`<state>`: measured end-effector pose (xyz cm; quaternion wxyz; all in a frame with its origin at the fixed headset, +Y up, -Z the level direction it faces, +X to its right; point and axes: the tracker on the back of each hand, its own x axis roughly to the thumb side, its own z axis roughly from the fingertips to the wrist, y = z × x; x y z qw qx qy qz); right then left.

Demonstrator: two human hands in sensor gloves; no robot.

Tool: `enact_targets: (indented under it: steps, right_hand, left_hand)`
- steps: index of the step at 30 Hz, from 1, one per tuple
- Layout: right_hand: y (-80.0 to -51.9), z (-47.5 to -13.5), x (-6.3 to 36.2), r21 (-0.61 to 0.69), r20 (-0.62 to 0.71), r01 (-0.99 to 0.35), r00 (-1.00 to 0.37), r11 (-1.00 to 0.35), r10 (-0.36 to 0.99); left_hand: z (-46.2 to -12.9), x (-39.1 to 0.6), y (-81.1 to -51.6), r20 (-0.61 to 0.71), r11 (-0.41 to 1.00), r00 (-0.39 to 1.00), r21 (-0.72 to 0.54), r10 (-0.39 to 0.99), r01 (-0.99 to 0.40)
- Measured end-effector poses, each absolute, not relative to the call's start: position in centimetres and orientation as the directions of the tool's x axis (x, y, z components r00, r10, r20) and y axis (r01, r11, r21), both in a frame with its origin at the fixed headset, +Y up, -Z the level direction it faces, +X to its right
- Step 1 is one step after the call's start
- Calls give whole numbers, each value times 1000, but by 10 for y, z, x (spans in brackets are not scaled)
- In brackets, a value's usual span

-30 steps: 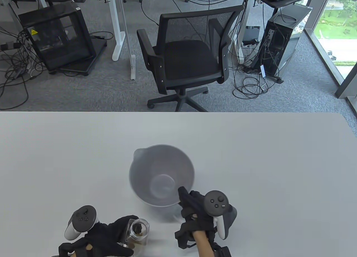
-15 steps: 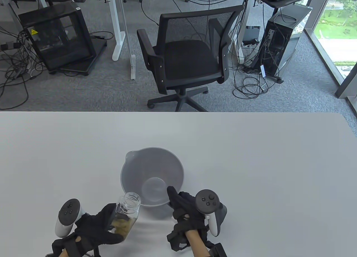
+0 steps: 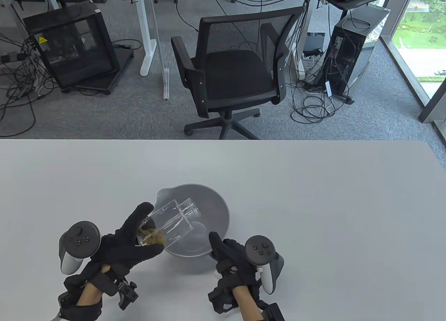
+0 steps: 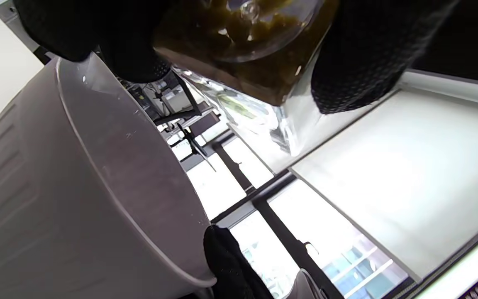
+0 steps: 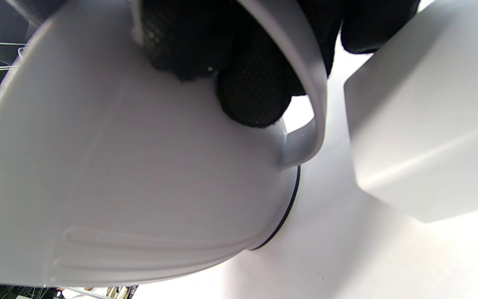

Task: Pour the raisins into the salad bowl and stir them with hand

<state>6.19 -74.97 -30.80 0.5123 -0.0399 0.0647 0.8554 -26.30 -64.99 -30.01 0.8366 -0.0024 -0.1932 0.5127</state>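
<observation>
A grey plastic salad bowl (image 3: pixel 216 204) with a spout stands near the table's front middle. My left hand (image 3: pixel 134 239) grips a clear glass jar (image 3: pixel 174 220), tipped almost level with its open mouth over the bowl. Brownish raisins (image 3: pixel 152 236) sit clumped at the jar's base end; in the left wrist view the raisins (image 4: pixel 255 62) show through the glass between my gloved fingers (image 4: pixel 359 62), above the bowl's rim (image 4: pixel 110 166). My right hand (image 3: pixel 226 253) holds the bowl at its near right edge; its fingers (image 5: pixel 251 91) curl round the bowl's handle (image 5: pixel 301 124).
A black office chair (image 3: pixel 233 73) stands on the floor beyond the table's far edge. Desks, cables and a computer tower (image 3: pixel 348 59) lie behind it. The white table (image 3: pixel 331 202) stretches wide to the right and far side of the bowl.
My left hand lifted the jar from the table's front edge, carried it up to the bowl and tipped it over the rim. The bowl slid slightly left with my right hand.
</observation>
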Motion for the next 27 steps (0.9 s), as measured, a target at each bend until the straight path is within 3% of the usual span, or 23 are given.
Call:
enact_targets:
  steps: [3,9,17,23,27]
  right_hand:
    - [-750,-309,63,81,-135,-885,-466,-458,875]
    - [-750,-309,63,86,-129,-885,-466,-458,875]
    - [-751,-309,63,88,-127,-886,-463,-455,877]
    - [-751,-309,62,89,-121,-883,-469,-461,875]
    - [-752,-309,62,92,-120,-882,-471,-462,874]
  left_hand:
    - [-305,-258,-652,316,498,424,-208,849,-842]
    - [-309,-258,-663,399,590,516,-82,758,-803]
    - [-310,-256,-669,412,567,492,-76,767,-820]
    - [-300,-243,-652,541,660,545,-26,640,-750]
    - [-296,-229,-638,551,716,597,-1,584,-699]
